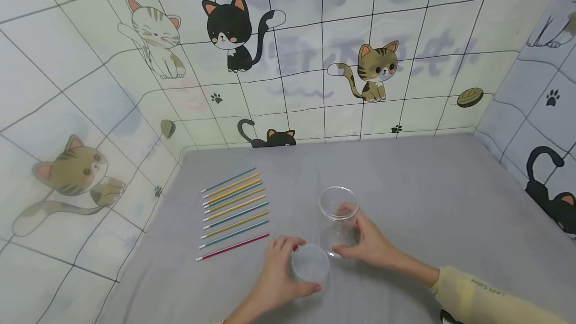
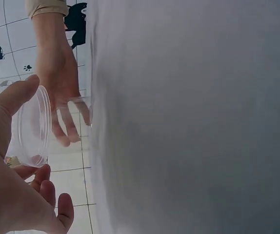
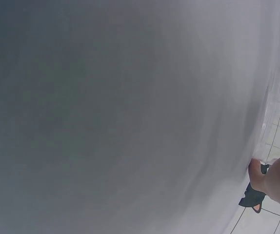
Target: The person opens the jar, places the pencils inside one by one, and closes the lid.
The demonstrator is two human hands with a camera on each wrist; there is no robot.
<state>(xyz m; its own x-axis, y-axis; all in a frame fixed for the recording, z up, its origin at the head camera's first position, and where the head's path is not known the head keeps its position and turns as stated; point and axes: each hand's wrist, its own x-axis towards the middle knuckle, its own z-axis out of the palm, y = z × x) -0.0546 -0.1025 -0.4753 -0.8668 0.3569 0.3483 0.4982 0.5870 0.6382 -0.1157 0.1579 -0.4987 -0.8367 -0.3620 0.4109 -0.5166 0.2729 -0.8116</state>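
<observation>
"The left hand [image 1: 278, 278]?"
"Gripping a cloudy cup [image 1: 310, 263], well in from the far edge of the table [image 1: 427, 189]."
"The right hand [image 1: 372, 242]?"
"Gripping a clear cup [image 1: 334, 229] beside it; pencils [image 1: 236, 215] lie toward the left edge."

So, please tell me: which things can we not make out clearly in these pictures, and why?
Right hand: right wrist view, mostly cut off by the right edge.
Its far fingers: head view, blurred behind the clear cup.
Lettering on the yellow sleeve: head view, too small and blurred to read.
Clear container, end away from its rim: left wrist view, covered by the left hand.
</observation>
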